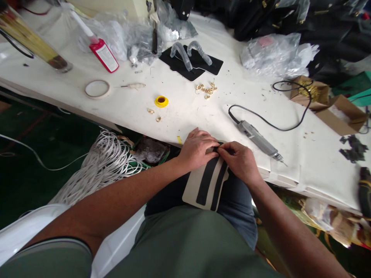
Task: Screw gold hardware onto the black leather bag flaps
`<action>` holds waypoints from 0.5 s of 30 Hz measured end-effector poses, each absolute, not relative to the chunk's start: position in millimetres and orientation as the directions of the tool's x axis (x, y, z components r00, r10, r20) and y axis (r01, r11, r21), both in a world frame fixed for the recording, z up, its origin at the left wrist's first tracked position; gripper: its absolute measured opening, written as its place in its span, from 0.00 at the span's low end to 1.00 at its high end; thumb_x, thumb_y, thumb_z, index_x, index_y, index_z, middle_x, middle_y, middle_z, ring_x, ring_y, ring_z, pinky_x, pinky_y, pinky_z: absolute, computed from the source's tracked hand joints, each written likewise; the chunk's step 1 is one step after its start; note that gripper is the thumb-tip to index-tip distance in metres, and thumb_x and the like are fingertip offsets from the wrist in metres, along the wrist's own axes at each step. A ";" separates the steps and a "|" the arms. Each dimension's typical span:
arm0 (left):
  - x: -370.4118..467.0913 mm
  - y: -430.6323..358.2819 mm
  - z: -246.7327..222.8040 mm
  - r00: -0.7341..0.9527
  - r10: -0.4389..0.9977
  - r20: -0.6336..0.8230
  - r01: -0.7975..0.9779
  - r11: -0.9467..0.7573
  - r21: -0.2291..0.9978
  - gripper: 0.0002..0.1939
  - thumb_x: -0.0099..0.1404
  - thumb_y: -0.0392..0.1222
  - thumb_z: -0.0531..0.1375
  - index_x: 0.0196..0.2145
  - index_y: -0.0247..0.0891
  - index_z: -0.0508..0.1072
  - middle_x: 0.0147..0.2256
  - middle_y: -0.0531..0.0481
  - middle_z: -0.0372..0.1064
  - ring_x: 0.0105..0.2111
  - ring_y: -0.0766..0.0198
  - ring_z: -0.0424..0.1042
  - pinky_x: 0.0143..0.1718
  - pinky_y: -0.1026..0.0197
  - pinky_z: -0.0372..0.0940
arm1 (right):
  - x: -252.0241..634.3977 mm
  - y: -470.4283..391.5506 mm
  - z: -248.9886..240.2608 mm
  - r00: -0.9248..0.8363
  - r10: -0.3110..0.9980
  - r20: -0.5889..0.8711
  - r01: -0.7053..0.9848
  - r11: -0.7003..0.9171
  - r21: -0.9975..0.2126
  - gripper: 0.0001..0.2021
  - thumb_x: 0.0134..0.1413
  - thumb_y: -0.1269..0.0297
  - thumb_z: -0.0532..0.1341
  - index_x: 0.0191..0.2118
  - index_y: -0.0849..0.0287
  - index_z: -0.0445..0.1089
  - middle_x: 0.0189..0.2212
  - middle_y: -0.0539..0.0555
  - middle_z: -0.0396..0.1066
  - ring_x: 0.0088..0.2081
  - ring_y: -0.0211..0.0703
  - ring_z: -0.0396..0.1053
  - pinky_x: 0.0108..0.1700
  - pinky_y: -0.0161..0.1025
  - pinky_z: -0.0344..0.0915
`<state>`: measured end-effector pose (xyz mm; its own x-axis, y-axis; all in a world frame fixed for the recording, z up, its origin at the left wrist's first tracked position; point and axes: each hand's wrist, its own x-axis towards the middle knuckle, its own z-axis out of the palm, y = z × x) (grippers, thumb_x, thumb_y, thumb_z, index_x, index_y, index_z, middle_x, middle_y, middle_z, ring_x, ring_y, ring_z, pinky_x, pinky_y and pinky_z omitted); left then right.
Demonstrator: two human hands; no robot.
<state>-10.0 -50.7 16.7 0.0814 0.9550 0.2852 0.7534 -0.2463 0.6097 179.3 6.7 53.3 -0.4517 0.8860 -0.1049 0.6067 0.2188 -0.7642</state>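
Head view, left to right. Tape roll [107, 89] and red bottle [104, 57] lay on the tabletop [176, 116], well beyond the left hand and to its left, perhaps parked out of the working arm's way. Yellow ring [161, 105] sat nearer, with two gold fittings [151, 111] just beside it.

Left hand [197, 150]: closed on the far end of a beige panel [212, 185], fingers bent over it; read as the steadying grip. Panel lay on the lap [240, 204], below both hands, black strips up; thighs seemingly served as a rest. Gold pile [209, 91] lay beyond the hands.

Right hand [240, 159]: thumb and forefinger pinching the same end, close against the left fingers, presumably for finer control. Exact contact hidden.

Rotary tool [257, 139] lay just right of and beyond the right hand, probably for easy reach; cardboard boxes [333, 119] stood well to its right.
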 end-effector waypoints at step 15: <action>-9.8 -51.0 19.2 0.072 0.965 0.252 0.739 -0.221 0.636 0.12 0.65 0.44 0.70 0.47 0.47 0.81 0.51 0.52 0.82 0.57 0.49 0.72 0.71 0.37 0.50 | 175.6 24.1 65.1 -0.437 0.815 -0.379 0.642 -0.012 -0.767 0.13 0.52 0.52 0.68 0.32 0.57 0.75 0.23 0.50 0.73 0.25 0.39 0.65 0.26 0.37 0.57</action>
